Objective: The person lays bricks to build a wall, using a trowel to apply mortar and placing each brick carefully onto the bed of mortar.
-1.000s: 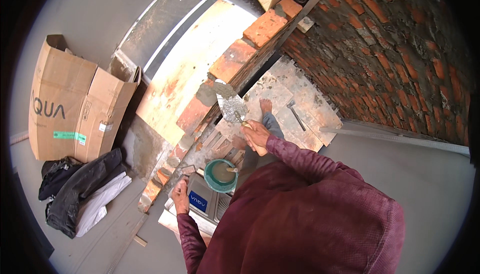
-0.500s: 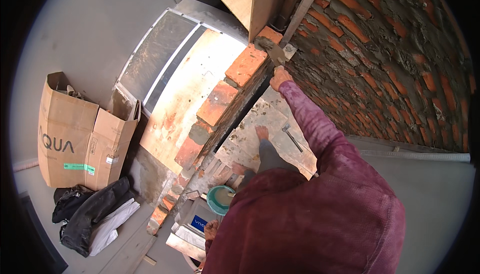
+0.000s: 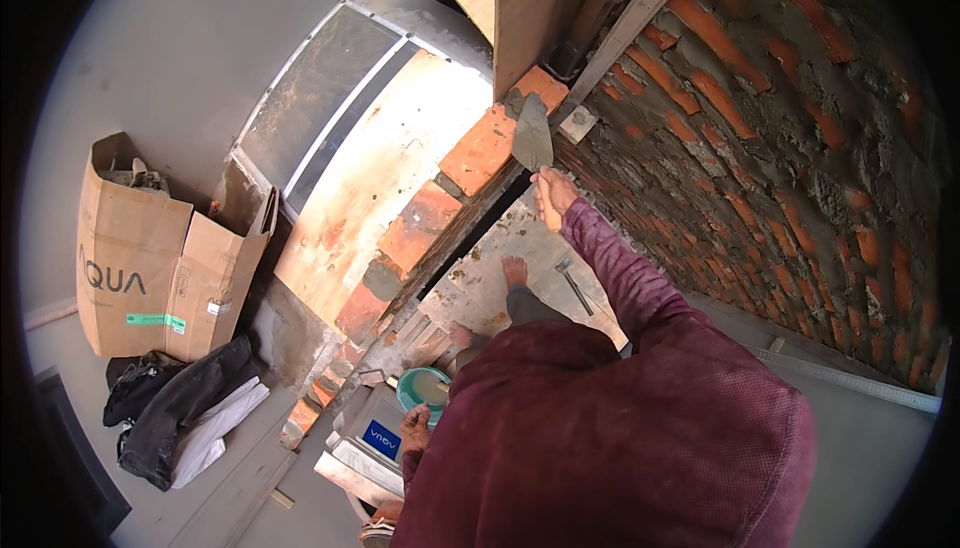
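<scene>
My right hand [image 3: 553, 196] is closed around the handle of a pointed trowel [image 3: 532, 136]. The trowel's grey blade points away from me, over the edge of a low brick wall [image 3: 478, 151]. Wet mortar lies on and between several of the wall's bricks, close to an upright wooden panel [image 3: 525, 13]. My left hand [image 3: 414, 430] hangs low beside my body, fingers loosely bent, with nothing visible in it. Near it are a teal basin [image 3: 421, 388] holding murky liquid and a grey box with a blue label [image 3: 380, 438].
A hammer [image 3: 575, 286] lies on the stained board by my bare foot [image 3: 515, 270]. To the right rises a mortar-smeared brick wall [image 3: 760, 168]. Left of the low wall are a plywood sheet [image 3: 370, 168], cardboard boxes [image 3: 135, 258] and dark clothes [image 3: 190, 418].
My right hand has drawn back toward me, and the trowel has turned so its blade shows flat. My left hand has risen slightly toward the basin. The whole view has shifted a little.
</scene>
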